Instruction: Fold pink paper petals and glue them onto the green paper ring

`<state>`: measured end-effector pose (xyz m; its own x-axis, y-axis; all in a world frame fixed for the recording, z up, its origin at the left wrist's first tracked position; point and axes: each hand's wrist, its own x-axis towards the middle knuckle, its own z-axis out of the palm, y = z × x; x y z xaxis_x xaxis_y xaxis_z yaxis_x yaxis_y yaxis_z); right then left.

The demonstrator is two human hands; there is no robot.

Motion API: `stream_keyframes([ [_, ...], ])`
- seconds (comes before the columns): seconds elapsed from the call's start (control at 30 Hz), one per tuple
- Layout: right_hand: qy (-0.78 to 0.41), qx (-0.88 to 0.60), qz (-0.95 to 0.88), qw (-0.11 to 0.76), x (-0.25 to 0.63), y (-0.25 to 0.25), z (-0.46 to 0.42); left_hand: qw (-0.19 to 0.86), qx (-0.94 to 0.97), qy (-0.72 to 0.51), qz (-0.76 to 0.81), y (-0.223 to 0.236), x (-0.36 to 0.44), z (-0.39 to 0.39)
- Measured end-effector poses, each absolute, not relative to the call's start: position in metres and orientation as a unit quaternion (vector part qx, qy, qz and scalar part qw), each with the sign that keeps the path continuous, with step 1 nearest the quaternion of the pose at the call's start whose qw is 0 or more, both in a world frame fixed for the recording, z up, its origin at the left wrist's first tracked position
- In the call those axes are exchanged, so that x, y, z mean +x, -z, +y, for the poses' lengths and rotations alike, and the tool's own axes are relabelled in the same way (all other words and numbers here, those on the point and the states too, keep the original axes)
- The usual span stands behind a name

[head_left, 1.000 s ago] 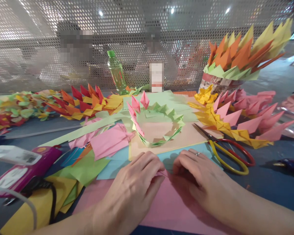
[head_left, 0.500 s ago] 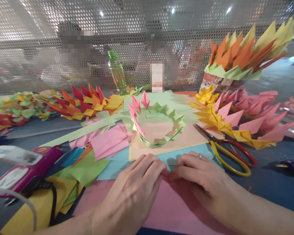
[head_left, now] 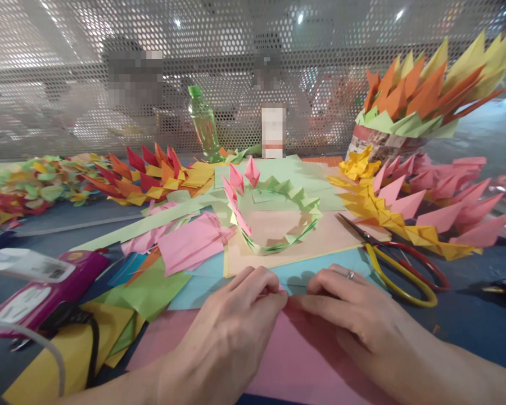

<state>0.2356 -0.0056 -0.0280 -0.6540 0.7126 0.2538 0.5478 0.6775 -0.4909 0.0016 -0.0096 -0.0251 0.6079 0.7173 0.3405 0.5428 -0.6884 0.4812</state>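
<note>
Running behind the blue table (head_left: 468,332) is a perforated screen (head_left: 231,50). Purple strip (head_left: 82,271) at left, then the left hand (head_left: 236,326), pinched narrow on a pink fold (head_left: 283,292), over the pink sheet (head_left: 295,365). Its long axis and direction? Can't tell (fingers cover most of it). Right hand (head_left: 358,312) curls close, grip unclear; then scissors (head_left: 394,270), and a blurred pen (head_left: 504,289).

The 1 green ring (head_left: 307,229) and the pink sheet (head_left: 295,360) look like matt, smooth paper. The scissors (head_left: 398,256) pair dark metal blades with 2 smooth, slightly shiny handles, 1 yellow and 1 red, while the bottle (head_left: 204,126) is clear, glossy plastic and the perforated screen (head_left: 227,67) looks like metal.
</note>
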Motion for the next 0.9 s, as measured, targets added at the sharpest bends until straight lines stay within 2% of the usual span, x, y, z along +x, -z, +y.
stream_keyframes([
  [0.13,-0.162,-0.341,-0.899,0.221,0.237,0.028,-0.006,0.169,0.883,-0.256,0.356,0.027,0.001,-0.010],
  [0.3,-0.165,-0.342,-0.897,0.225,0.237,0.029,-0.007,0.108,0.900,-0.235,0.350,0.019,0.005,-0.008],
  [0.5,-0.148,-0.337,-0.905,0.215,0.238,0.029,-0.009,0.157,0.888,-0.243,0.358,0.022,0.002,-0.009],
  [0.73,-0.114,-0.344,-0.910,0.199,0.237,0.029,-0.010,0.169,0.884,-0.245,0.361,0.028,-0.003,-0.009],
  [0.8,-0.101,-0.339,-0.916,0.188,0.236,0.028,-0.010,0.150,0.888,-0.235,0.364,0.026,-0.003,-0.008],
  [0.9,-0.084,-0.339,-0.923,0.163,0.236,0.030,-0.012,0.061,0.901,-0.233,0.362,0.023,-0.002,-0.012],
])
